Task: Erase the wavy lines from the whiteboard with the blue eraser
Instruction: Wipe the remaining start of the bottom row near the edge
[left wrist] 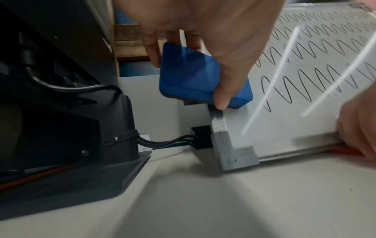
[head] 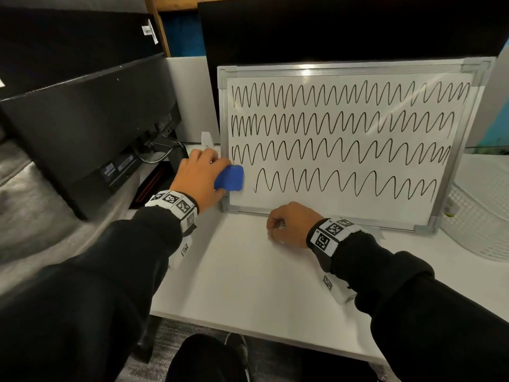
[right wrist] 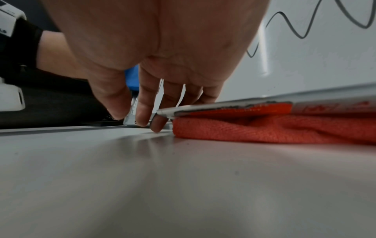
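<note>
A whiteboard [head: 330, 209] in a silver frame leans upright at the back of the white table. Four rows of black wavy lines [head: 344, 122] cross it. The lowest row begins further right than the others. My left hand [head: 212, 175] grips the blue eraser [head: 229, 178] and holds it against the board's lower left, at that row's left end. In the left wrist view the thumb and fingers [left wrist: 221, 96] clasp the eraser [left wrist: 189, 75]. My right hand [head: 278, 227] rests at the board's bottom frame, its fingertips [right wrist: 142, 119] on the table by the frame.
The back of a black monitor [head: 96, 128] with cables stands close on the left. A white mesh basket [head: 479, 216] sits at the right. An orange cloth [right wrist: 264, 130] lies under the board's bottom edge. The table's [head: 248, 271] front edge is near my knees.
</note>
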Motion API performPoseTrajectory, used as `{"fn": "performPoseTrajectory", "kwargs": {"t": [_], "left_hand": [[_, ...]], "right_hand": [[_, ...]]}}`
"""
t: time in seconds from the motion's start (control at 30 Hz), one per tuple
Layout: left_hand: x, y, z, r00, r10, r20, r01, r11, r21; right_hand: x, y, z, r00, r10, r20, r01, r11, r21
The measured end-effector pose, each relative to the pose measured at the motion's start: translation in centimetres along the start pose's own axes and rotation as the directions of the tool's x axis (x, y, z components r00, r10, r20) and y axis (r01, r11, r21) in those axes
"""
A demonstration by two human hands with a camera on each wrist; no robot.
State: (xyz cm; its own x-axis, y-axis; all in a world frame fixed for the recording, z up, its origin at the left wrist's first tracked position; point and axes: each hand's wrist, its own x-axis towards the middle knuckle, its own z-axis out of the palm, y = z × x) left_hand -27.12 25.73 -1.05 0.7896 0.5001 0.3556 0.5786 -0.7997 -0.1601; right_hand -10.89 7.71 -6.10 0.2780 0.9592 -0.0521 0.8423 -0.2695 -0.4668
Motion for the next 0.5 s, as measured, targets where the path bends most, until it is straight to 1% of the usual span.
{"fn": "performPoseTrajectory", "kwargs": {"t": [0.07,0.27,0.4,0.5], "left_hand": [[0.25,0.07,-0.17,1.0,-0.025,-0.017,0.025,1.0,-0.009],[-0.26,0.4,0.5,0.999,-0.032,-0.025,0.03,0.997,-0.069],[-0.18,0.66,0.41,0.999,-0.007,-0.032,0.004,0.997,-0.079],[-0.06,0.98,0.25,1.0,0.015,-0.009,-0.016,0.998,-0.058]], "right_hand": [[-0.01,0.01,0.02,1.0,0.003,-0.005,-0.003,1.0,0.003],[0.01,0.01,0.08,1.0,-0.005,-0.008,0.005,1.0,-0.002],[0.07,0.05,0.13,1.0,-0.01,-0.013,0.01,1.0,-0.013],[0.07,0.1,0.13,1.0,-0.007,-0.002,0.007,1.0,-0.019]]}}
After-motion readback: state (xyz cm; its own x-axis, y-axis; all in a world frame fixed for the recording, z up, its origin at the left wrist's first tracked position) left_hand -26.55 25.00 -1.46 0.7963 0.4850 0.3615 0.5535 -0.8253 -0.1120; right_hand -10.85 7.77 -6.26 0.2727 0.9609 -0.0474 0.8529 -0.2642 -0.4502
